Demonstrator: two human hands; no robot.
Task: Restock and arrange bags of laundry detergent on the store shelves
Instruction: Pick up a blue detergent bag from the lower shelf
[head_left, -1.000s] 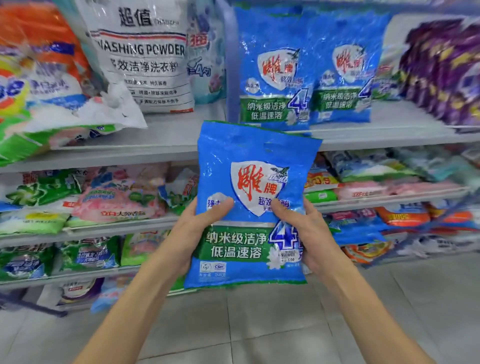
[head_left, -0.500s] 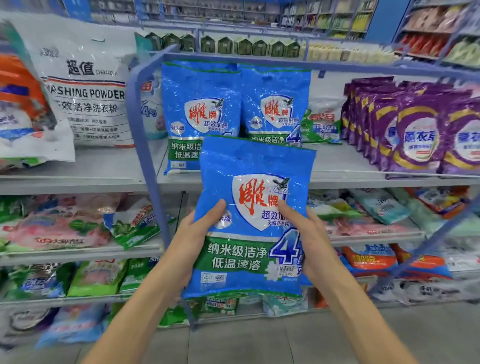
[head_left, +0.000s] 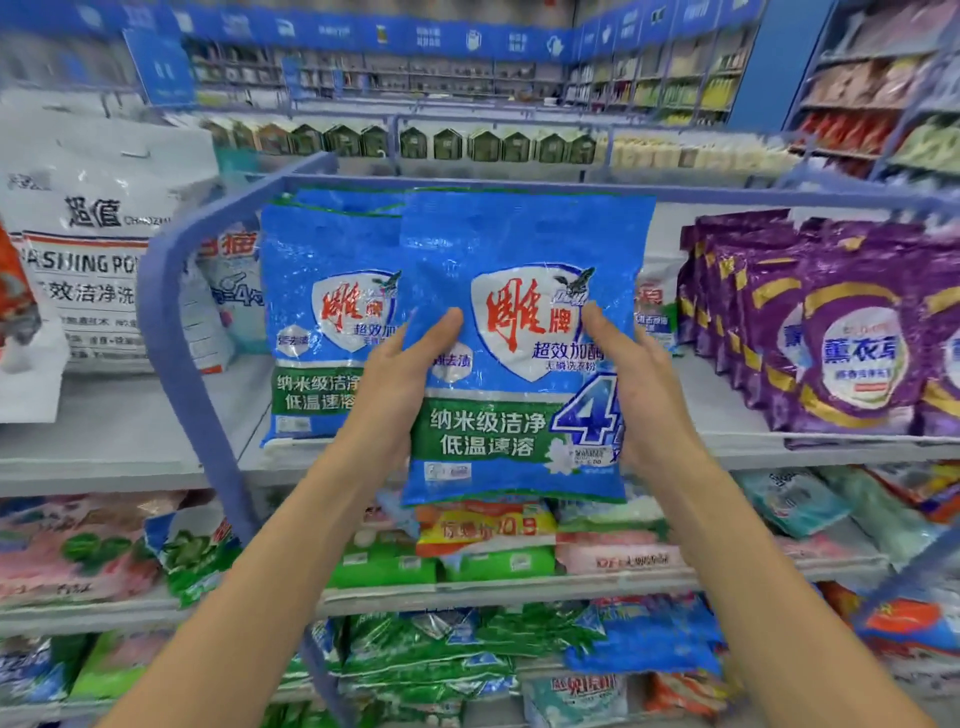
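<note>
Restocking in a store aisle: a person holds a blue bag of laundry detergent (head_left: 511, 244) upright at the centre of the frame, printed face outward, level with the top shelf (head_left: 130, 441). The left hand (head_left: 400, 384) grips the bag's left edge and the right hand (head_left: 644, 395) its right edge. Both thumbs lie across the front, with the fingers wrapped out of sight behind. Holding it by both sides appears meant to keep the soft pack flat and label-forward. Its bottom edge hangs below the shelf lip, so it is not yet set down. It overlaps a matching shelved bag (head_left: 322, 312) at centre left and is probably bound for the spot beside that one, short of the purple pouches (head_left: 831, 332) at right.
</note>
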